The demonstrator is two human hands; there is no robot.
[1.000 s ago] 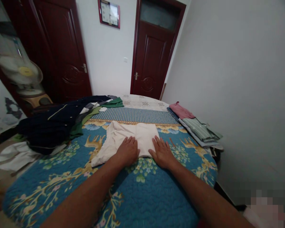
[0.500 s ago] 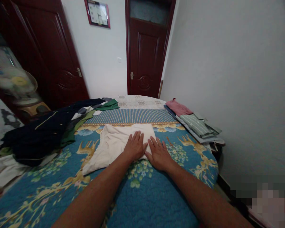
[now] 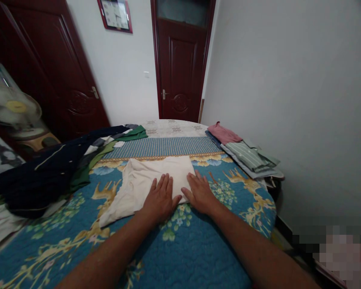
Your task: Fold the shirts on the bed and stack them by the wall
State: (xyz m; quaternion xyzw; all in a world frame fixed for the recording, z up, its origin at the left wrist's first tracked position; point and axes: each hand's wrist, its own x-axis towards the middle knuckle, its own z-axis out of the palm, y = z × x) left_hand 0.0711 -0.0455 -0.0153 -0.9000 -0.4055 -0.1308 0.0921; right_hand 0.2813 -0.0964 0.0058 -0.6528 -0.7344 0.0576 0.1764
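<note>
A cream-white garment (image 3: 150, 176), folded over and wrinkled at its left side, lies on the blue patterned quilted cover (image 3: 204, 249). My left hand (image 3: 161, 198) rests flat on the lower middle of this cloth, fingers stretched forward and thumb pointing right. On the cloth's right edge lies my right hand (image 3: 201, 193), palm down with fingers spread, its thumb on the fabric. The two thumbs are a little apart. Neither hand grips anything.
To the left is a loose heap of dark navy and green clothes (image 3: 57, 164), with white cloth (image 3: 3, 224) beside it. Folded clothes (image 3: 243, 152) in pink, striped green and grey sit at the right edge, near the wall. A fan (image 3: 15, 108) stands at far left.
My left hand has slid left and slightly nearer across the garment, widening the gap between my hands. My right hand stays at the right edge. The view has shifted slightly.
</note>
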